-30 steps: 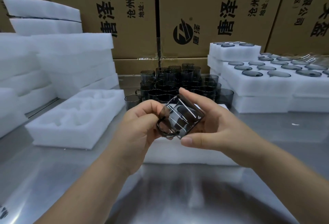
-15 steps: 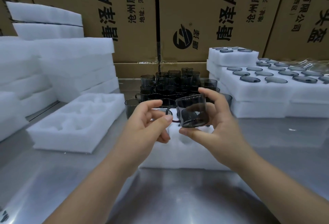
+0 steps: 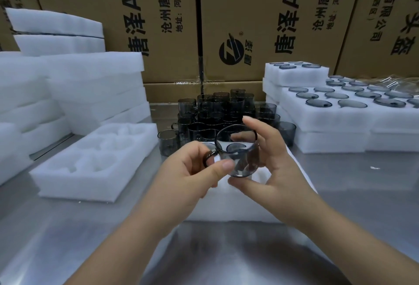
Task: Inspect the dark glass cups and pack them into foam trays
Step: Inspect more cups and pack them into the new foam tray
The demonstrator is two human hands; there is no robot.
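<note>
A dark glass cup (image 3: 238, 151) with a handle is held up at the centre, its mouth tipped toward me. My right hand (image 3: 269, 166) grips its body, thumb under the base and fingers behind the rim. My left hand (image 3: 192, 171) pinches the handle on the cup's left. Under both hands lies a white foam tray (image 3: 294, 198), mostly hidden. Behind them stands a cluster of several dark glass cups (image 3: 222, 112) on the steel table.
An empty foam tray (image 3: 90, 160) with round pockets lies at the left. Stacked foam sheets (image 3: 74, 85) rise behind it. Filled foam trays (image 3: 340, 117) are piled at the right. Cardboard boxes (image 3: 260, 24) wall off the back. Bare steel table (image 3: 226, 250) runs along the near edge.
The cup was turned from lying on its side to upright, then tipped with its mouth toward me. My left hand let go of the handle briefly and now pinches it again.
</note>
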